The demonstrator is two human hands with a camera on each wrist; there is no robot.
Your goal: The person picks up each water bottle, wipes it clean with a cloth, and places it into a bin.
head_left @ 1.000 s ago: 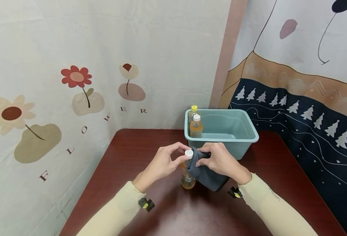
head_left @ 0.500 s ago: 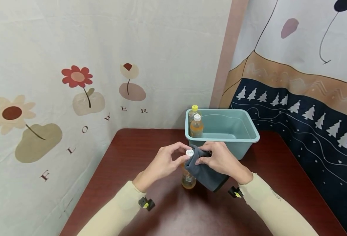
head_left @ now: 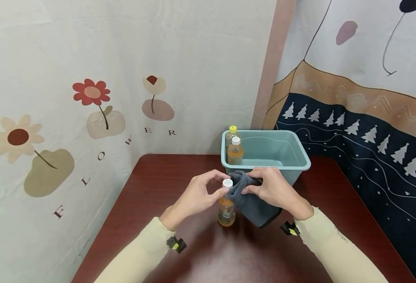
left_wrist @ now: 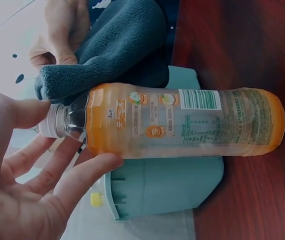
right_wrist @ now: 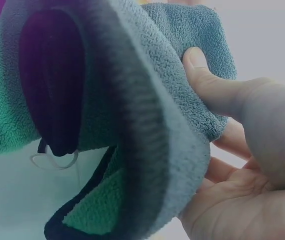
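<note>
An orange-labelled drink bottle (head_left: 226, 215) with a white cap (head_left: 227, 183) stands upright on the table. My left hand (head_left: 198, 197) holds it by the cap, between thumb and fingers; the left wrist view shows the thumb on the cap's side and the fingers (left_wrist: 85, 175) spread around the neck. To the right of the bottle, my right hand (head_left: 278, 189) pinches a dark grey, fluffy cloth (head_left: 256, 207). Its bunched upper end lies close beside the bottle's neck, and the rest hangs in folds. In the right wrist view the thumb (right_wrist: 217, 92) presses into the cloth.
Behind the hands stands a light blue-green plastic bin (head_left: 302, 160). In its left end are a yellow-capped bottle (head_left: 232, 134) and a white-capped orange drink bottle (head_left: 235, 154). The dark red table (head_left: 165, 177) reaches a fabric-covered wall (head_left: 201, 98) at the back.
My right hand has shifted to the right with the cloth, which now covers less of the bottle, so more of the orange label shows. The left hand stays at the cap.
</note>
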